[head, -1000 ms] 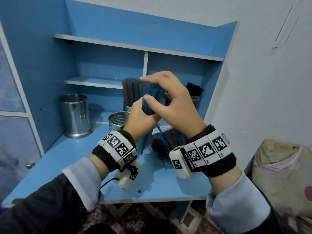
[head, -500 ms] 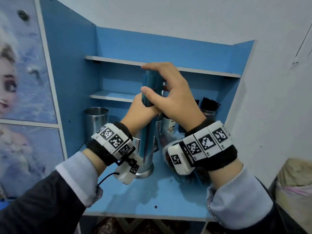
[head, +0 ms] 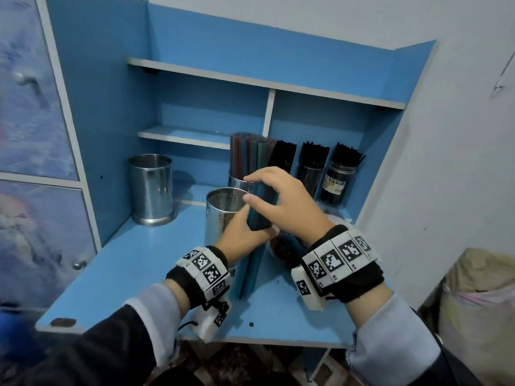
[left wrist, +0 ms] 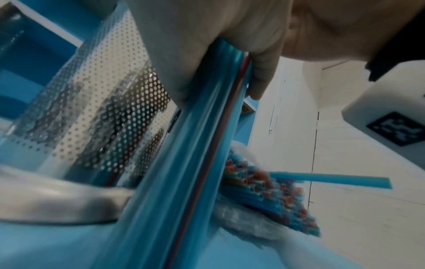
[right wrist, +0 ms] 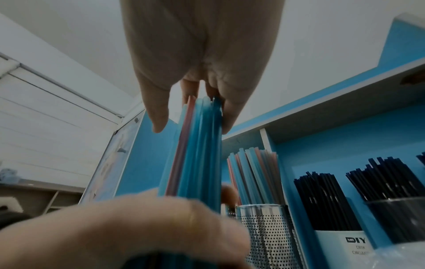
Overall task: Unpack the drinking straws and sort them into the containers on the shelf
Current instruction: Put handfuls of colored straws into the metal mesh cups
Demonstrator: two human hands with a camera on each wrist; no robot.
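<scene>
Left hand (head: 245,232) grips a bundle of blue straws (head: 252,270) round its middle, lower ends standing on the desk (head: 117,277). Right hand (head: 281,200) caps the top, thumb and fingers curled round the upper ends (one red straw sits among the blue).

Risk: if either grip slackens during the lift, the bundle could splay and slide out, since it's smooth and loosely packed. The mesh cup (head: 223,215) sits just left of the bundle, rim approx level with the hands, so straws could catch on it.

Behind: cup of mixed straws (head: 248,162), jars of black straws (head: 312,162), spare steel cup (head: 150,188). An opened pack (left wrist: 271,200), probably still half full, lies beside the bundle w/ one loose straw (left wrist: 331,179) near it.
</scene>
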